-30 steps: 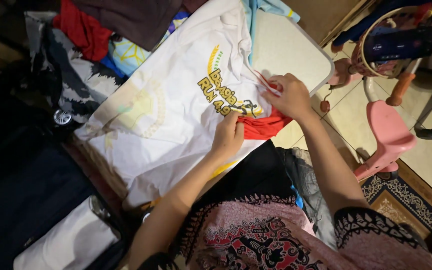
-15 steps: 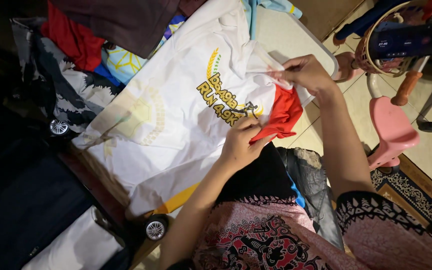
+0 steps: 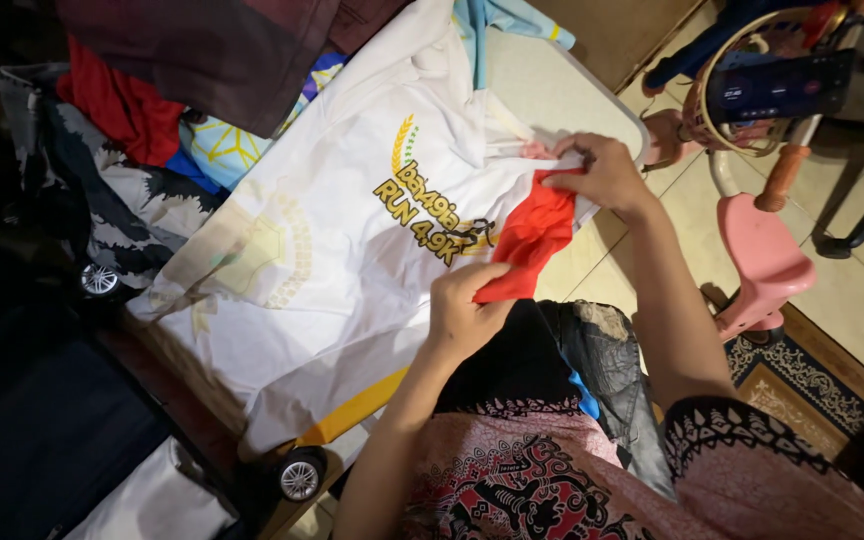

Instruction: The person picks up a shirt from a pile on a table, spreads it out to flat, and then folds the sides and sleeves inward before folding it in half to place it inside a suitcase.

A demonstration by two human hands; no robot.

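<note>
At the centre of the frame, a white shirt (image 3: pixel 322 240) lies spread on the counter (image 3: pixel 552 90). The left hand (image 3: pixel 462 310) and right hand (image 3: pixel 602 175) each have fingers clamped on its red sleeve (image 3: pixel 530 240), stretching it between them.

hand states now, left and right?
Left hand: closed, pinching the red sleeve of the white shirt.
Right hand: closed on the sleeve's upper edge.

Bare forearms, short sleeves w/ black lace-like trim, pink-red batik top w/ black motifs.
</note>
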